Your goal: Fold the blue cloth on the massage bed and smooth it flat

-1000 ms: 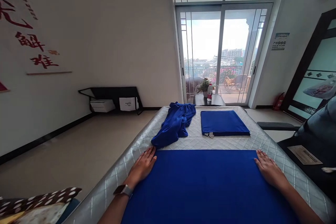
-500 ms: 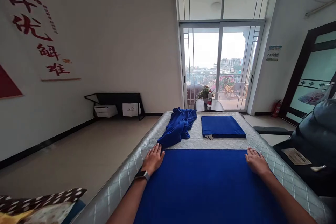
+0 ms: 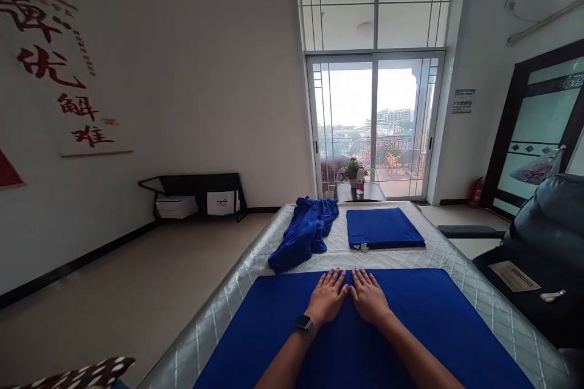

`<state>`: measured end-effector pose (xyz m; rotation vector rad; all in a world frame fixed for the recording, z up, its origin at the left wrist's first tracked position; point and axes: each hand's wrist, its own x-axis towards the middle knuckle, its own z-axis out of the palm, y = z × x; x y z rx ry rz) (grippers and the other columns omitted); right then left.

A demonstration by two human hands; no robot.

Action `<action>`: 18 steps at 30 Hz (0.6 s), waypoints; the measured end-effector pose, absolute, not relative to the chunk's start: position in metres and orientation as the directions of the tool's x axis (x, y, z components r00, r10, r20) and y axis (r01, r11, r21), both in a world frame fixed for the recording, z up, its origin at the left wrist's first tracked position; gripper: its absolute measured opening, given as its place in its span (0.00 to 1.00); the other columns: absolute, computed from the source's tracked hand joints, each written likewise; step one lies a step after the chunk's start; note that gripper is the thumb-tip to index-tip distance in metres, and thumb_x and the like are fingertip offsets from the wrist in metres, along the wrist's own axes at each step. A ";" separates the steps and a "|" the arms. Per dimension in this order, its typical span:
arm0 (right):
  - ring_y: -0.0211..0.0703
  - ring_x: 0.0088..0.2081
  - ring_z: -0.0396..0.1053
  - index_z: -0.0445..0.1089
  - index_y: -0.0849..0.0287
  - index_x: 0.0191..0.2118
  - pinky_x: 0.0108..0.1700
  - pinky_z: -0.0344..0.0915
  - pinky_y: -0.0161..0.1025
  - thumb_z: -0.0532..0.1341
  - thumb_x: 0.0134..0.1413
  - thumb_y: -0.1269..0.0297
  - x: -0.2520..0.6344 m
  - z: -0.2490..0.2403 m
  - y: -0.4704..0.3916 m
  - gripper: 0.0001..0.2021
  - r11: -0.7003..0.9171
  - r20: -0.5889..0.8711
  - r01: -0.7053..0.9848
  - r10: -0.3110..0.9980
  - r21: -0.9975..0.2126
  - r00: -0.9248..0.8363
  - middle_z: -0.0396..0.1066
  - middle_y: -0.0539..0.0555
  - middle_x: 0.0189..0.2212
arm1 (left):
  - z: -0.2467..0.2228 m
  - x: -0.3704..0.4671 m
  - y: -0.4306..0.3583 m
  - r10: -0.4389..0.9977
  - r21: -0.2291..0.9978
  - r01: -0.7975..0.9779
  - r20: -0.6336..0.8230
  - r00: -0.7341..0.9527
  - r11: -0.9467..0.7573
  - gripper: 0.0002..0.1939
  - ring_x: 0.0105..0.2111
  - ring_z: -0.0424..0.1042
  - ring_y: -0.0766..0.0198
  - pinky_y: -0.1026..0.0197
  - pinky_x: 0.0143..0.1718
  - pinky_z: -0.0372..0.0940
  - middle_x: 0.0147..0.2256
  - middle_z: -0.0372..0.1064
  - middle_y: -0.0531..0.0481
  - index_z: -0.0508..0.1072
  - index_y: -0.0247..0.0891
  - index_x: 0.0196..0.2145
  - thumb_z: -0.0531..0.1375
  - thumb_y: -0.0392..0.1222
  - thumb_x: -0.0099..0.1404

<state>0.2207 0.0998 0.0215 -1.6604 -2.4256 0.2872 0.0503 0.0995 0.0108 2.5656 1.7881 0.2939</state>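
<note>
A large blue cloth [image 3: 424, 322] is spread flat over the near part of a mattress [image 3: 495, 295] with a pale quilted top. My left hand [image 3: 327, 296] lies palm down near the cloth's far edge, fingers stretched out, a watch on the wrist. Right beside it, my right hand [image 3: 368, 296] rests flat on the same cloth, the thumbs almost touching. Beyond the cloth, a crumpled blue cloth [image 3: 305, 234] lies at the left. To its right sits a neatly folded blue cloth [image 3: 383, 227] with a white tag at its front edge.
A dark armchair [image 3: 542, 243] with a paper and a small pale object on its seat stands at the right. A small table [image 3: 371, 193] holding a bottle [image 3: 360, 180] and a potted plant [image 3: 351, 170] is behind the mattress. A brown dotted pillow [image 3: 86, 374] shows at the lower left.
Both hands have slid inward from the cloth's far corners to its middle, now side by side. The camera view has tilted slightly upward.
</note>
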 end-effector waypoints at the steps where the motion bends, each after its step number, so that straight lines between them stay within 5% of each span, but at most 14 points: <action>1: 0.44 0.71 0.36 0.44 0.64 0.71 0.69 0.32 0.47 0.36 0.66 0.53 0.221 0.020 0.101 0.33 0.352 0.045 0.897 0.934 -0.266 -0.353 0.41 0.56 0.71 | 0.011 0.049 0.100 0.931 0.109 0.931 0.153 0.331 -0.349 0.30 0.69 0.44 0.54 0.44 0.67 0.46 0.69 0.47 0.45 0.53 0.41 0.68 0.39 0.54 0.75; 13: 0.43 0.71 0.34 0.42 0.62 0.71 0.69 0.33 0.46 0.35 0.67 0.50 0.271 0.020 0.100 0.33 0.309 0.035 0.921 0.950 -0.238 -0.310 0.42 0.54 0.71 | 0.016 0.010 0.093 0.953 0.099 0.954 0.137 0.269 -0.284 0.29 0.69 0.44 0.56 0.47 0.67 0.46 0.69 0.46 0.46 0.53 0.40 0.69 0.40 0.51 0.75; 18: 0.50 0.66 0.51 0.58 0.51 0.65 0.67 0.47 0.53 0.49 0.68 0.49 0.352 0.014 0.097 0.25 0.104 0.171 0.975 0.983 -0.197 -0.070 0.54 0.55 0.68 | 0.003 -0.095 0.087 0.981 0.111 0.985 0.152 0.118 -0.136 0.29 0.68 0.47 0.55 0.45 0.67 0.46 0.69 0.47 0.45 0.53 0.41 0.68 0.41 0.51 0.75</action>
